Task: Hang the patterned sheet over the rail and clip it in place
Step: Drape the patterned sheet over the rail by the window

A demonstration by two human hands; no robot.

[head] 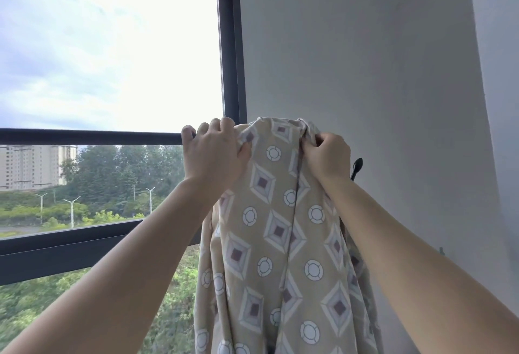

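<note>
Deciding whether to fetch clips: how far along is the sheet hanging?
Done: the patterned sheet is draped over the rail. In hand: the left hand and right hand grip its bunched top edge. Left: clipping; no clip shows on it yet.

Nothing legible anywhere: no text, label, brand, number or sign. Only a print of diamonds and rings on the patterned sheet (280, 227), with no letters in it. Too small to show any lettering on the distant buildings (31, 166) beyond the window (228, 72).
</note>
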